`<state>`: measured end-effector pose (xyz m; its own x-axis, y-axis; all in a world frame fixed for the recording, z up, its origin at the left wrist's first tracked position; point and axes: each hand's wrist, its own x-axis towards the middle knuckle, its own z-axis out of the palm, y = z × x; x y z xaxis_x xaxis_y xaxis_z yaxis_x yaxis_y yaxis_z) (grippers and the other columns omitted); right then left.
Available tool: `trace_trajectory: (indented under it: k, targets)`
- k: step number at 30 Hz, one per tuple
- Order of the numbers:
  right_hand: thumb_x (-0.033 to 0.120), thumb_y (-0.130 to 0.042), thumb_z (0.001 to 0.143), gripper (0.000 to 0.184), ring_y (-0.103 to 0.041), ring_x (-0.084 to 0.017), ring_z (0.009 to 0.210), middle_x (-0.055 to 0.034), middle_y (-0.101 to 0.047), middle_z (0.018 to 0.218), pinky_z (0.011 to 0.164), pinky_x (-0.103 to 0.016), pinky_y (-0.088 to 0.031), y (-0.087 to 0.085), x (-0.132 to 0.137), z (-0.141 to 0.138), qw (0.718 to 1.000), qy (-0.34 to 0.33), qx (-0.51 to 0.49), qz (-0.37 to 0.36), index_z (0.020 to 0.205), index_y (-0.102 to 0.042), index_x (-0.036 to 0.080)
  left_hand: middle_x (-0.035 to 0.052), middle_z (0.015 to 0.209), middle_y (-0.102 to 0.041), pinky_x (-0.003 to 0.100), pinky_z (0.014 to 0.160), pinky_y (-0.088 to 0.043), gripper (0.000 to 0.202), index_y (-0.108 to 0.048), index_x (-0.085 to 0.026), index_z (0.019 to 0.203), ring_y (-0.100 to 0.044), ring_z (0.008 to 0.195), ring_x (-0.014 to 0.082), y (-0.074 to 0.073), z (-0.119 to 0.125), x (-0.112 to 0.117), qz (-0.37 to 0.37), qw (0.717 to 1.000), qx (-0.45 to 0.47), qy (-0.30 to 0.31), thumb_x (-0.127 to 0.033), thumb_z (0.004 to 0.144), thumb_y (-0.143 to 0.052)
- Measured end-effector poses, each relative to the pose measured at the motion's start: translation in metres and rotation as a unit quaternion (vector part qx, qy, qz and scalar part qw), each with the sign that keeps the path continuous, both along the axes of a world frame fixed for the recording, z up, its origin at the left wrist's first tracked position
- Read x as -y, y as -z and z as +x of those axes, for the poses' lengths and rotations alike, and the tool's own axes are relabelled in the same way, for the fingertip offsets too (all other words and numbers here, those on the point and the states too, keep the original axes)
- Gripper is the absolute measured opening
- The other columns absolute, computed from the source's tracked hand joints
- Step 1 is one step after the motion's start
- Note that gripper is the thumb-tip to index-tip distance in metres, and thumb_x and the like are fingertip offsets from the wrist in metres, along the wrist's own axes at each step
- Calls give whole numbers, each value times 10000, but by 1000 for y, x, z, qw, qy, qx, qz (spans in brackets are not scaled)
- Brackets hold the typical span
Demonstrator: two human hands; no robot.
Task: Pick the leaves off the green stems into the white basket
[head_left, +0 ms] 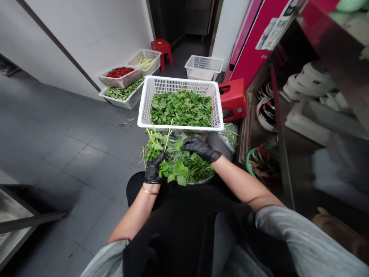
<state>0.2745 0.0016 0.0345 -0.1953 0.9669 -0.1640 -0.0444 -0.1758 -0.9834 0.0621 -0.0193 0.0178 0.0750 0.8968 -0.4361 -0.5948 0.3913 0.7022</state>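
Observation:
My left hand (153, 168), in a black glove, is closed around a bunch of leafy green stems (176, 169) low in front of my lap. Long pale stems stick up from this grip. My right hand (201, 149), gloved too, pinches a green leaf (178, 145) at its fingertips, just above the bunch. Just beyond both hands, a white plastic basket (142, 111) holds a broad layer of loose green leaves (181, 109). Beneath my hands, more leafy greens (198, 169) lie in clear plastic, partly hidden by the hands.
At the left wall stand white baskets with red chilies (120, 72), green pods or stems (122, 92) and pale vegetable pieces (145, 62). A red stool (163, 52) stands behind; another red stool (238, 100) lies by the basket. Metal shelving (284, 154) borders my right side.

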Motion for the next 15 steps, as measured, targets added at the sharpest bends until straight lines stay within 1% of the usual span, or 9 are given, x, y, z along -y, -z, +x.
trace_trajectory:
  k: [2,4,5,7,9,10,12,13,15]
  targets:
    - [468,-884,527,438,-488,-85,508,54,-516,560,499,-223,-423,-3,10,-17,997,-71,7,-18,598,-579,162,13,723,-756,278,656,-587,341,-755,-152,829,-715,652,168,3,1,-1,-4,1000,8,11,-237,560,-947]
    - [450,-915,478,443,-504,-87,516,45,-554,569,513,-224,-432,-15,17,-15,995,-95,-11,-20,615,-612,157,16,743,-764,283,654,-586,320,-761,-156,859,-721,662,173,6,-2,-3,-12,1000,16,13,-248,603,-929]
    - [454,-922,473,447,-524,-95,532,28,-596,601,522,-231,-443,-24,19,-9,995,-92,-30,-15,642,-636,156,9,742,-764,271,642,-582,304,-762,-159,858,-713,645,161,8,-5,-4,-18,1000,18,5,-237,611,-922]
    - [466,-924,494,448,-563,-116,569,-9,-662,678,540,-247,-465,-41,19,7,997,-52,-62,7,697,-670,158,0,748,-768,245,638,-580,264,-764,-161,833,-702,630,138,8,-10,-6,-26,999,17,-20,-198,614,-907]
    - [459,-926,510,434,-554,-112,569,-12,-661,677,530,-240,-452,-50,14,15,998,-6,-47,30,691,-668,160,15,825,-791,249,688,-597,221,-775,-166,833,-730,711,154,6,-12,-7,-23,999,15,-25,-185,640,-881]
    - [451,-930,502,434,-534,-101,554,2,-636,644,516,-230,-436,-49,10,13,999,6,-27,31,664,-653,159,26,872,-800,266,721,-608,201,-781,-172,839,-746,775,178,4,-10,-6,-22,1000,15,-16,-192,659,-868]
    - [461,-926,498,448,-501,-86,526,27,-579,582,497,-217,-415,-38,5,-3,1000,-11,10,13,613,-620,155,40,907,-804,319,766,-623,181,-785,-186,847,-759,878,236,0,-4,-4,-24,999,19,14,-208,681,-855]
    - [475,-918,508,453,-496,-83,521,31,-569,574,495,-217,-415,-29,3,-14,999,-37,20,-3,607,-618,151,43,889,-802,346,774,-627,188,-783,-190,852,-759,905,261,-2,-1,-2,-28,999,24,30,-215,681,-856]
    - [495,-899,536,446,-512,-87,529,24,-597,600,508,-225,-439,-9,3,-39,996,-81,26,-32,648,-652,141,51,843,-793,389,787,-630,230,-779,-189,874,-758,932,298,-4,6,1,-35,997,39,55,-230,665,-867]
